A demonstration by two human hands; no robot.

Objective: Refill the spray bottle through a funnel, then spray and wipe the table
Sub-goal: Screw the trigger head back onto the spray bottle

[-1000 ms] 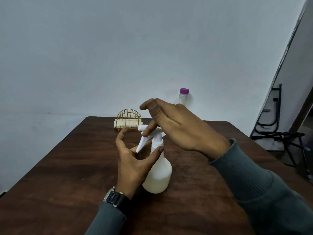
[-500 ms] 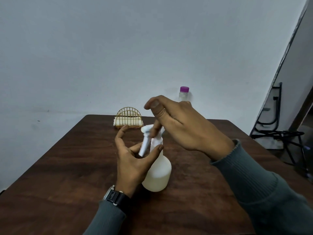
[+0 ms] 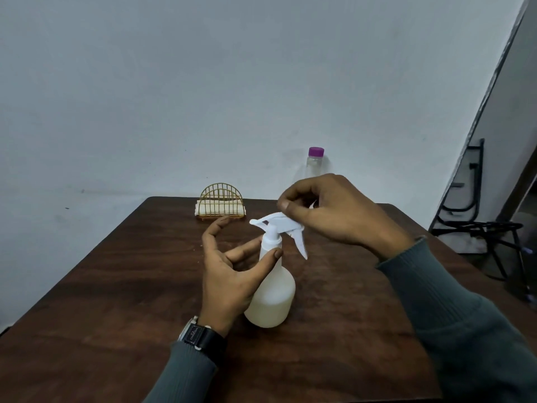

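Nearest to me are two grey-green sleeves, and on the left wrist sits a black watch (image 3: pixel 200 334). The left hand (image 3: pixel 229 274) is just beside the spray bottle (image 3: pixel 273 298) and holds it at the neck. The thumb lies on the near side of the neck and another finger touches it from the far side. The index finger is curved upward and stays apart from the bottle.

The spray bottle stands upright on the dark brown wooden desk (image 3: pixel 116 301), near the middle of it. Its round body is pale and milky. I cannot tell how much liquid is inside.

Above the neck is the white spray head (image 3: pixel 276 222). The right hand (image 3: pixel 328 216) comes from the right side and grips this head from above, with the thumb and curled fingers closed around its top part. The trigger (image 3: pixel 302 245) hangs down on the right side of the neck, free of both hands.

Farther away, near the back edge of the desk, stands a small gold wire holder (image 3: pixel 222 203) with an arched shape, and some pale folded sheets (image 3: pixel 200 211) are inside it. To the right of it, behind the right hand, stands a clear bottle (image 3: pixel 315 167) with a purple cap, partly hidden by the fingers.

Behind the desk is a plain grey wall (image 3: pixel 203 82). At the far right, beside the desk, I see a black metal frame (image 3: pixel 476 228) on the floor.
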